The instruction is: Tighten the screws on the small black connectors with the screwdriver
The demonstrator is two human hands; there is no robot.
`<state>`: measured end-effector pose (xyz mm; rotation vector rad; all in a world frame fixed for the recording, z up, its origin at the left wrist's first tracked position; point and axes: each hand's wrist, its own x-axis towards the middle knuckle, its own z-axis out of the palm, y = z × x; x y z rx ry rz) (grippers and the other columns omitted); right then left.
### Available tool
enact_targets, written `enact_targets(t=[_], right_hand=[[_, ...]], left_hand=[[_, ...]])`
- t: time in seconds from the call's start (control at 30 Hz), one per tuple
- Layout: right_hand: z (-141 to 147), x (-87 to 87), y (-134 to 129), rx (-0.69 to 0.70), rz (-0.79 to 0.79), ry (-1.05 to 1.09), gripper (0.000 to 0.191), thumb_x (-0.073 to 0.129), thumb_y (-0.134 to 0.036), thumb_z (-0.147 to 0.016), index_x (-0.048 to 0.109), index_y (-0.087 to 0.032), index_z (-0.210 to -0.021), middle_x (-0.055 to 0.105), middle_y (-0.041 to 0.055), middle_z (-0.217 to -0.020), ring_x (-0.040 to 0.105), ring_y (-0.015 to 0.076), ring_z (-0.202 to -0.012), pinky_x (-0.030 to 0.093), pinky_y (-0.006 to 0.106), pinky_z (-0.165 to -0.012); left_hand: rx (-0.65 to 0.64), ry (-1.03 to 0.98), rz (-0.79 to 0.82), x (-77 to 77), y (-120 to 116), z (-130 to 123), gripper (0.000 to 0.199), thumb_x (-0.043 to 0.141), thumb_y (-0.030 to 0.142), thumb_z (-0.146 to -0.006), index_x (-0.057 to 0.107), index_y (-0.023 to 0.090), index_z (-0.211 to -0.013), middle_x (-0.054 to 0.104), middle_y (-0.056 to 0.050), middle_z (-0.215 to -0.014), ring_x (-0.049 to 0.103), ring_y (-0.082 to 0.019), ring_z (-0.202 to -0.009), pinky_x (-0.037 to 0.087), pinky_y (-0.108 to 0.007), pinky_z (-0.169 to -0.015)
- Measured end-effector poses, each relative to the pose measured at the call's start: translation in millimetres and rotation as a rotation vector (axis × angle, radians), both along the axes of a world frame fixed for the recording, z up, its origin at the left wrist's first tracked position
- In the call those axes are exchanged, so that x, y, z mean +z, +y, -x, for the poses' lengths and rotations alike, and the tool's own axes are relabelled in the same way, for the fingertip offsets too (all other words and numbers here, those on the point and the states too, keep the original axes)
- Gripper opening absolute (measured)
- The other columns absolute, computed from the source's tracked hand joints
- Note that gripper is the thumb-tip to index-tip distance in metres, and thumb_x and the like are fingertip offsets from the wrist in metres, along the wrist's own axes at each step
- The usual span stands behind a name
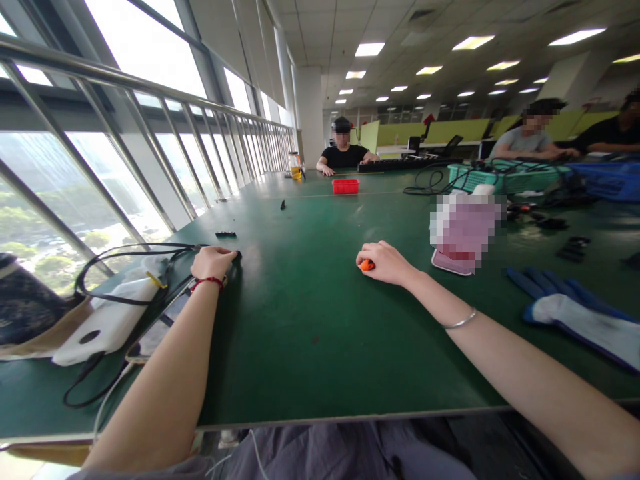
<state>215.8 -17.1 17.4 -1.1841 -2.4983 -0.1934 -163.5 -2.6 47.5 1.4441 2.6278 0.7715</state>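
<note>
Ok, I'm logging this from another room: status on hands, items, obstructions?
Left hand at small black item, grip unclear. Right hand curled around orange item. Possible snag: black cable beside left hand.

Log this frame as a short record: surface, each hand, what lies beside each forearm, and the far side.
Surface: green table
Left hand: small black object at its fingertips, partly hidden
Right hand: curled around an orange object, partly hidden
Beside left forearm: white case
Beside right forearm: blue-and-white glove
Far side: red bin, seated person behind it
</note>
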Motion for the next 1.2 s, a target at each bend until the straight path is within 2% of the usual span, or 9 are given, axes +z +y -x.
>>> enact_targets(t=[0.17,0.47,0.63,0.73,0.83,0.9,1.0,1.1,1.2], right_hand=[[0.2,-0.6,0.4,-0.002,0.002,0.002,0.009,0.055,-0.017,-0.071,0.061,-0.020,-0.076,0.061,0.0017,-0.084,0.054,0.0144,-0.076,0.033,0.028,-0.075],[0.4,1.0,-0.7,-0.001,0.013,0.003,0.009,0.055,-0.017,-0.071,0.062,-0.020,-0.076,0.061,0.0019,-0.084,0.055,0.0148,-0.076,0.034,0.029,-0.075],[0.9,0.6,-1.4,-0.002,0.013,0.009,0.008,0.056,-0.016,-0.071,0.062,-0.019,-0.076,0.061,0.0018,-0.084,0.054,0.0144,-0.076,0.034,0.029,-0.075],[0.6,0.3,-0.5,0.005,-0.019,0.002,0.007,0.056,-0.017,-0.073,0.062,-0.020,-0.075,0.061,0.0020,-0.082,0.054,0.0147,-0.076,0.034,0.029,-0.074],[-0.6,4.3,-0.9,-0.008,-0.139,0.044,0.011,0.053,-0.026,-0.079,0.061,-0.019,-0.076,0.061,0.0037,-0.080,0.053,0.0162,-0.075,0.036,0.029,-0.072],[-1.1,10.6,-4.2,-0.061,-0.279,0.142,0.020,0.051,-0.035,-0.082,0.061,-0.019,-0.079,0.061,0.0057,-0.081,0.053,0.0179,-0.077,0.037,0.029,-0.071],[1.3,23.6,-14.7,-0.189,-0.437,0.368,0.028,0.048,-0.044,-0.081,0.062,-0.019,-0.080,0.062,0.0062,-0.080,0.056,0.0195,-0.077,0.038,0.028,-0.065],[8.4,36.4,-27.5,-0.271,-0.347,0.624,0.033,0.043,-0.047,-0.083,0.057,-0.021,-0.068,0.057,0.0004,-0.057,0.054,0.0154,-0.056,0.034,0.025,-0.053],[17.4,45.8,-36.6,-0.234,-0.293,0.807,0.026,0.048,-0.043,-0.080,0.050,-0.021,-0.066,0.054,-0.0015,-0.057,0.052,0.0131,-0.053,0.036,0.024,-0.053]], left_hand=[[-0.003,0.025,-0.005,-1.1,1.1,0.5,0.036,0.065,0.043,-0.065,0.070,0.021,-0.093,0.068,-0.005,-0.096,0.059,-0.026,-0.092,0.045,-0.032,-0.073],[-0.021,0.021,-0.019,-4.6,5.0,5.8,0.041,0.062,0.046,-0.067,0.070,0.020,-0.098,0.067,-0.010,-0.104,0.059,-0.032,-0.100,0.045,-0.039,-0.080],[-0.021,0.034,-0.022,-4.0,3.8,3.5,0.037,0.062,0.044,-0.067,0.071,0.022,-0.094,0.068,-0.010,-0.103,0.059,-0.032,-0.100,0.047,-0.039,-0.079],[-0.025,0.043,-0.014,-3.0,3.0,2.7,0.035,0.063,0.041,-0.067,0.071,0.020,-0.093,0.068,-0.010,-0.102,0.059,-0.032,-0.100,0.047,-0.039,-0.078],[-0.067,0.056,-0.004,-3.0,5.2,2.0,0.033,0.063,0.037,-0.066,0.071,0.019,-0.092,0.069,-0.010,-0.100,0.060,-0.032,-0.098,0.047,-0.039,-0.078],[-0.140,0.069,0.008,-4.7,9.6,-2.3,0.032,0.063,0.035,-0.066,0.071,0.019,-0.093,0.069,-0.009,-0.098,0.060,-0.031,-0.096,0.048,-0.037,-0.077],[-0.362,0.054,0.000,-10.8,18.0,-24.2,0.029,0.063,0.032,-0.067,0.070,0.018,-0.091,0.070,-0.007,-0.094,0.062,-0.026,-0.090,0.048,-0.032,-0.074],[-0.679,-0.026,-0.053,-19.9,20.2,-69.5,0.025,0.062,0.032,-0.067,0.070,0.017,-0.086,0.070,-0.005,-0.084,0.063,-0.021,-0.082,0.048,-0.027,-0.072],[-1.018,-0.103,-0.064,-28.1,9.2,-125.0,0.021,0.061,0.030,-0.069,0.069,0.016,-0.082,0.070,-0.003,-0.080,0.063,-0.017,-0.076,0.048,-0.025,-0.072]])
